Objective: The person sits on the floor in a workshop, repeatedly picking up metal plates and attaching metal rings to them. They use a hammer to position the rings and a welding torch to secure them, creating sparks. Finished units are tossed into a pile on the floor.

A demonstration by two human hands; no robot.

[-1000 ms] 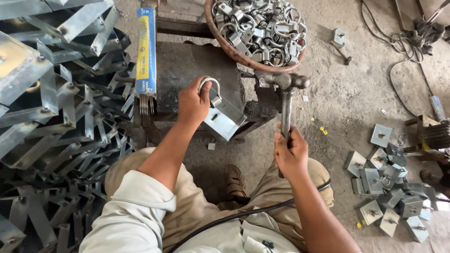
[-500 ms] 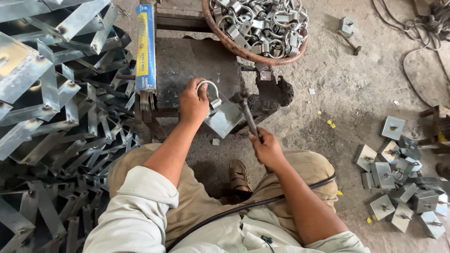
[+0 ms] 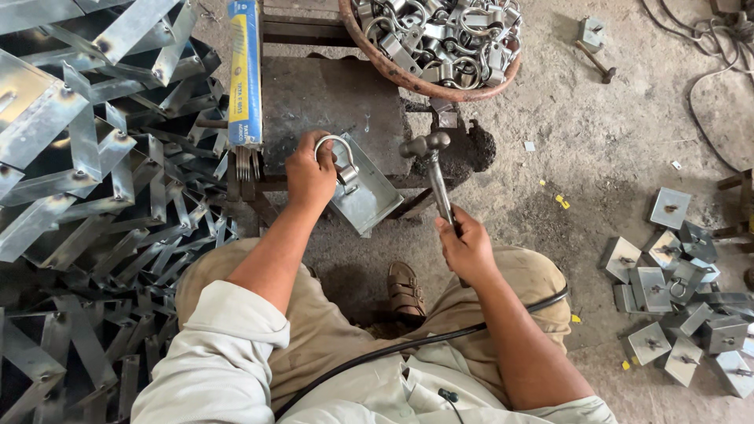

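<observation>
My left hand (image 3: 310,174) grips a metal U-shaped ring (image 3: 339,153) that sits on a small galvanised plate (image 3: 369,192), held against the edge of a dark steel block (image 3: 326,98). My right hand (image 3: 465,247) is closed around the handle of a hammer (image 3: 430,161). The hammer head is raised just to the right of the plate, level with the ring. I sit with my knees either side of the block, and a sandalled foot (image 3: 406,286) shows between them.
A heap of bent galvanised strips (image 3: 86,196) fills the left side. A round rusty pan (image 3: 432,39) full of metal rings stands beyond the block. A blue and yellow box (image 3: 245,71) lies on the block's left edge. Several finished plates (image 3: 675,290) lie on the floor at right.
My right hand has swung the hammer from upright on the right down toward the plate, then lifted it again beside the ring. My left hand has kept its grip on the ring.
</observation>
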